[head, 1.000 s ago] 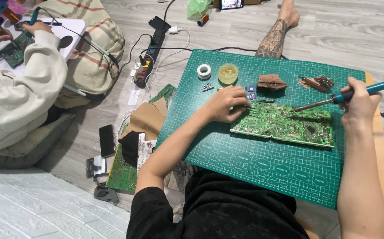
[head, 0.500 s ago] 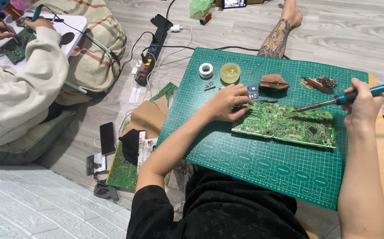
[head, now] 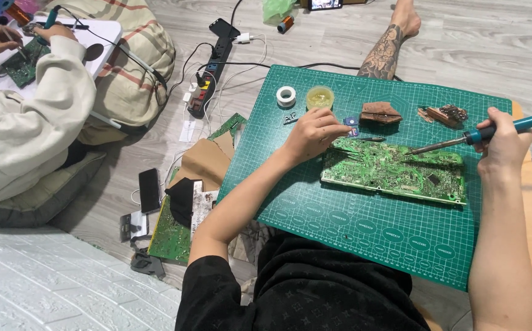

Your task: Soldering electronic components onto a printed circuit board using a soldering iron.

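Everything here sits around the green cutting mat spread on the floor. Well off to the mat's left, another person in a cream sleeve bends over a separate green board. Between that person and the mat lie a dark phone and a black power strip with cables. Just off the mat's left edge are pieces of brown cardboard.

On the mat's far edge stand a small white solder reel and a round yellow tin. Just below them the left hand is curled, its fingertips pinched on something thin at the near-left corner of the long green circuit board; I cannot tell what it grips. The board lies flat near the mat's middle. A brown sponge piece rests just beyond it.

Toward the mat's right edge, the right hand is clenched around the teal handle of a soldering iron, whose metal tip slants down to the board's far edge.
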